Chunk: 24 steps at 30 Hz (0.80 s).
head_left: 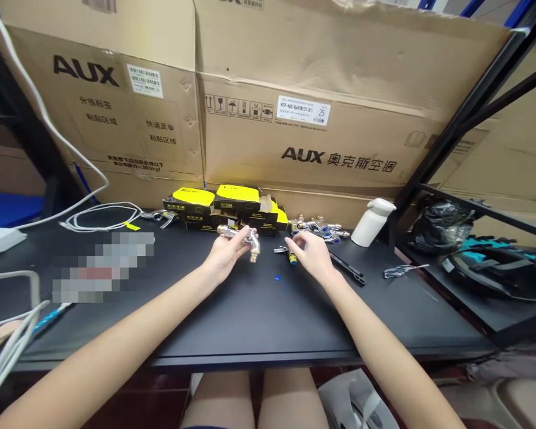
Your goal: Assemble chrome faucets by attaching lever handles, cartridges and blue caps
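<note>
A chrome tap [254,239] with a brass outlet is gripped in my left hand [223,255] above the black table. My right hand [311,253] is curled, its thumb and fingertips closed at the upper end of a short yellow-and-black screwdriver handle [292,255]; no shaft shows. Beside that handle lies a small metal tap lever [280,250]. A little blue cap [277,277] rests on the tabletop between my hands. Behind my right hand is a heap of chrome taps [324,230] with blue marks. A black long-handled tool [348,268] lies to its right, partly hidden.
Yellow-and-black boxes [236,193] are stacked at the back against large cardboard cartons [339,137]. A white bottle [373,223] stands at the right, near a clear plastic packet [402,271]. White cables [100,215] and a blurred-out object [102,268] lie on the left.
</note>
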### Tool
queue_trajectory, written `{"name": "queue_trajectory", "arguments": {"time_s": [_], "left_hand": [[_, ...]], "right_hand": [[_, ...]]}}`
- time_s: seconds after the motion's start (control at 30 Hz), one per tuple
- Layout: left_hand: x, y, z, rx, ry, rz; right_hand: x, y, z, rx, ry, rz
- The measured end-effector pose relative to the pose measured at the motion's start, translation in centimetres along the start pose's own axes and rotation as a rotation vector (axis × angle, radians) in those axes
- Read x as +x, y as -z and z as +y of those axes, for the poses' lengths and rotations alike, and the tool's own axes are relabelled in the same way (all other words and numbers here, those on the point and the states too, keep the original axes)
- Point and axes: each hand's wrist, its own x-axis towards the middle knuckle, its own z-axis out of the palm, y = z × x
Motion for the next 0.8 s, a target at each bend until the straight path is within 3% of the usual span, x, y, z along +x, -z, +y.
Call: {"name": "queue_trajectory", "arguments": {"time_s": [0.17,0.27,0.4,0.63,0.73,0.8], "left_hand": [[-1.8,-1.7,0.1,-0.065,0.023,-0.070],[-2.6,-2.3,0.3,-0.088,0.050,-0.099],[-3.0,-2.6,0.2,-0.124,0.014,-0.026],[-3.4,-2.7,-0.5,-0.142,-0.132,0.193],[-3.6,-3.0,-0.8,-0.143,-0.156,0.229],[-3.5,-3.0,-0.9,-0.151,-0.148,0.231]], "right_hand": [[-1.9,-3.0,-2.1,0.299,-0.051,-0.377],[-2.7,-4.2,-2.6,0.458,-0.074,-0.485],[-3.0,-5.2,-2.7,0.575,-0.095,-0.445],[-3.2,-6.9,-2.6,0.591,-0.089,-0.225],[-3.0,-6.8,-2.4,0.583,-0.081,-0.121],[-2.9,-6.3,-2.6,0.589,-0.100,-0.131]]}}
